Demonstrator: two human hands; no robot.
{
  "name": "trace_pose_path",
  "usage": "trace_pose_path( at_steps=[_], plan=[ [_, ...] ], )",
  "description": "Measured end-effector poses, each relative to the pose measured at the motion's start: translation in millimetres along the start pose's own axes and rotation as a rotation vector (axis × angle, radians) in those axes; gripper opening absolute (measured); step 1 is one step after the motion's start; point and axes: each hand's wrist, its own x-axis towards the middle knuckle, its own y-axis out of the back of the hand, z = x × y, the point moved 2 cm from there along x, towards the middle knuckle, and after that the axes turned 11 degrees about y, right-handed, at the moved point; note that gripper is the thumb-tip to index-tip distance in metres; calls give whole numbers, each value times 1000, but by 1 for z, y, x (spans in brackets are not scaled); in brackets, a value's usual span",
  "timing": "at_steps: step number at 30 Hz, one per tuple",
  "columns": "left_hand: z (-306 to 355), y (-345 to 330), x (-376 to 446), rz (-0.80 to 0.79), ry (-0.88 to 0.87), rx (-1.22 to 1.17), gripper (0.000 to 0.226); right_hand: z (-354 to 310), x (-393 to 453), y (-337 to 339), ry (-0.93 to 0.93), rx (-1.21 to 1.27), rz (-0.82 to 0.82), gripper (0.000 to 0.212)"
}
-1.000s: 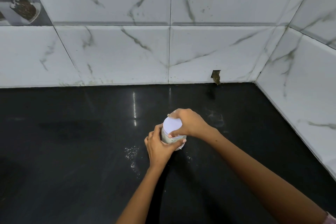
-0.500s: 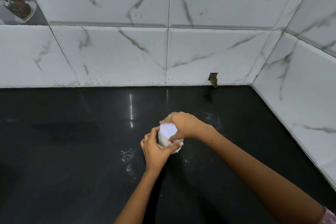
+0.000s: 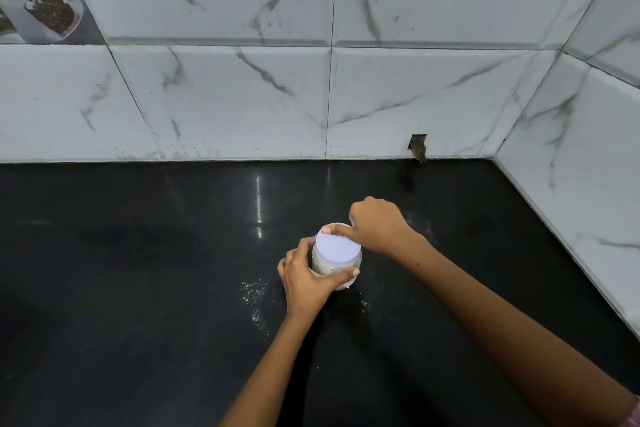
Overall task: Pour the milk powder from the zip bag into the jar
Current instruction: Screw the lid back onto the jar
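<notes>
Head view, entry as two observers:

Obs. 1: Left hand (image 3: 304,282) is wrapped round the body of the jar (image 3: 334,267), thumb across the near side, fingers curled behind. Judged purpose: to brace the jar against turning and sliding on the glossy surface (image 3: 138,288).

Obs. 2: Right hand (image 3: 377,227) sits at the far right edge of the white lid (image 3: 337,248), fingers curled, one finger lying along the lid's far rim. Whether it truly grips the rim or only rests there cannot be told; the fingertips are hidden behind the lid.

Obs. 1: Position fits a twisting action on the lid, one hand anchoring, the other working the rim. Direction, tightening or loosening, not determinable.

Obs. 2: Jar stands upright on the surface, about centre, well apart from the tiled wall (image 3: 242,97). Pale contents show through the side below the lid.

Obs. 1: Zip bag not in view. White specks of powder (image 3: 254,291) lie on the surface just left of the left hand, a few more to the jar's right.

Obs. 2: Judgement: with lid on and powder inside, pouring appears finished; closing is the likely step.
</notes>
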Motion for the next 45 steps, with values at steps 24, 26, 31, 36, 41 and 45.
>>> trace_pose_path(
  at_steps=[24,26,31,36,41,45],
  plan=[
    [7,9,0,-47,-77,-74,65,-5,-29,-37,125,285,98,63],
    [10,10,3,-77,-99,-75,63,-11,-33,-45,60,270,162,64],
    [14,11,19,-200,-104,-73,59,-11,-31,-54,29,262,236,61],
    [25,3,36,-235,-111,-84,60,5,-17,-51,17,326,296,59],
    [29,-11,62,-256,-84,54,64,19,0,-47,-22,358,332,57],
    [28,-10,69,-230,-148,204,67,19,-1,-53,-31,390,380,54]
  ],
)
